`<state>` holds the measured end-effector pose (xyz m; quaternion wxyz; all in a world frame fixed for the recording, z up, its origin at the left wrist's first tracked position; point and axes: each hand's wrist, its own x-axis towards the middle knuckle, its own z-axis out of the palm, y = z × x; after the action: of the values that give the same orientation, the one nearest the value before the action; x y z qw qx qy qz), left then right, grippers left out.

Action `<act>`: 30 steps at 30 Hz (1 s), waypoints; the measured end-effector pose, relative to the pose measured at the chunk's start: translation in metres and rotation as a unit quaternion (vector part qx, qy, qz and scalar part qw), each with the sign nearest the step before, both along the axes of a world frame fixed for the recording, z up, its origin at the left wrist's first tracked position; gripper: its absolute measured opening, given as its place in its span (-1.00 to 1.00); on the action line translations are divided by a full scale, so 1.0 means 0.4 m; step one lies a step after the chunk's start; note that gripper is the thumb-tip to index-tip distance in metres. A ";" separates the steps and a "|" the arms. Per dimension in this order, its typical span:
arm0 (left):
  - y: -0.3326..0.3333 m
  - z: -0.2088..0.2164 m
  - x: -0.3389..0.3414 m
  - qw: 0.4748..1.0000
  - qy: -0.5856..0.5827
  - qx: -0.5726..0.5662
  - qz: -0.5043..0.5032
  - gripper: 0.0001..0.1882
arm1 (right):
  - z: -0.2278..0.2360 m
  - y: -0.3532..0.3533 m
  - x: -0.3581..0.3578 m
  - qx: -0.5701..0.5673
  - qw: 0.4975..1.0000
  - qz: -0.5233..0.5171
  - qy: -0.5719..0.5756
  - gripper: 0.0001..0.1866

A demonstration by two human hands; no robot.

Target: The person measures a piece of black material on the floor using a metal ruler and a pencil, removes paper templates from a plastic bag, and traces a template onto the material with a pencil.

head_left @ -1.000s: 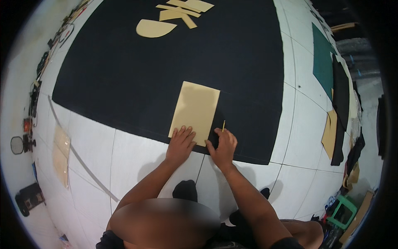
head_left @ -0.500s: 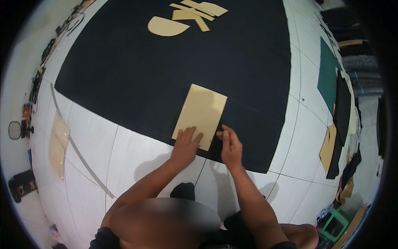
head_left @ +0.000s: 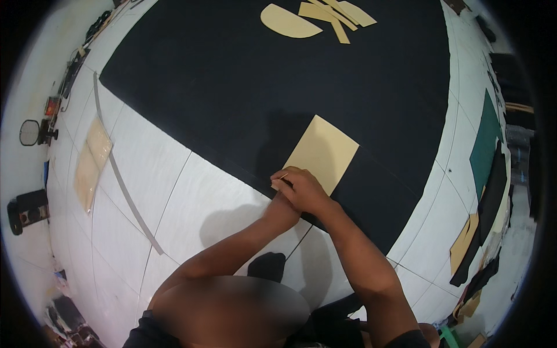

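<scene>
Black fabric, spread as one broad sheet [head_left: 203,87] over the white tiled floor [head_left: 165,191], carries a flat rectangular piece of tan card [head_left: 325,148] close to its near edge. The right hand [head_left: 303,190] lies crossed over the left hand [head_left: 282,210] at the card's near left corner. Its fingers are curled and appear to pinch a slim pale stick [head_left: 284,176], seen only as a short end. Whether the left hand presses, pinches or merely rests cannot be told, since the right hand hides its fingers.

With the hands crossed like this, steady work seems to call for downward pressure on the card through the left fingers, without sideways push, so that card and fabric stay flat together. The right wrist should stay light and not nudge the card, and the stick is best held close to its tip and snug against the card's edge. A faint pale line [head_left: 391,173] runs right from near the card's right corner; it would be a useful check that the card has not turned. The loose tan card pieces [head_left: 331,14] at the far side are well clear of both hands.
</scene>
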<state>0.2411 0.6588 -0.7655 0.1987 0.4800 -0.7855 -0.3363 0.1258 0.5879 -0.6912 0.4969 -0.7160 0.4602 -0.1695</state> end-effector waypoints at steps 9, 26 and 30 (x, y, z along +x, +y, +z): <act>-0.001 0.020 0.004 0.999 -0.029 0.009 -0.016 -0.79 | -0.023 -0.011 -0.001 -0.036 0.999 0.038 0.007 -0.78; -0.009 0.029 0.001 0.998 -0.059 -0.027 -0.024 -0.66 | -0.008 -0.067 0.000 -0.097 0.990 0.059 0.087 -0.78; -0.017 0.063 -0.007 0.996 -0.082 -0.038 -0.022 -0.52 | -0.001 -0.160 -0.049 -0.070 0.991 -0.041 0.104 -0.77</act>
<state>0.2383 0.6522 -0.7401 0.1442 0.4807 -0.8216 -0.2702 0.1061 0.5240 -0.6915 0.3880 -0.7432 0.5251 -0.1462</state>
